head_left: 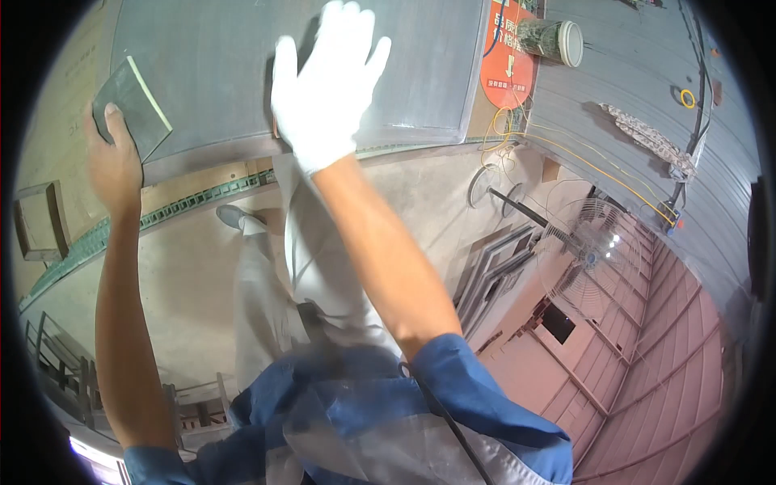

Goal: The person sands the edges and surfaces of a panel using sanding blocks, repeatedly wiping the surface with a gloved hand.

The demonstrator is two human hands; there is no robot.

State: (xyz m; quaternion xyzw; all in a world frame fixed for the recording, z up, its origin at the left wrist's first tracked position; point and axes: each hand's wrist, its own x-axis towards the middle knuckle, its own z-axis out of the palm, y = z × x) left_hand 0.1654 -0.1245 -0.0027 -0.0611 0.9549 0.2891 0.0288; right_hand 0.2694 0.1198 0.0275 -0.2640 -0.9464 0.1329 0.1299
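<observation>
A large grey flat panel (206,73) with a raised border lies in front of me. My left hand (119,174) is bare and closed on a dark grey rectangular pad (139,113) with a pale edge. That pad is tilted over the panel's near left corner; my thumb lies on top and the other fingers are mostly hidden. In a white glove, my right hand (325,97) is spread over the middle of the panel, its fingers apart and nothing in it. Whether the glove touches the surface I cannot tell.
The tan worktable (61,149) has a green slotted edge (202,196) and bears a small wooden frame (42,220). Right of the panel are a red rounded sign (505,65), a dirty white-rimmed tub (570,44) and yellow cable (590,168). A standing fan (588,255) stands at right.
</observation>
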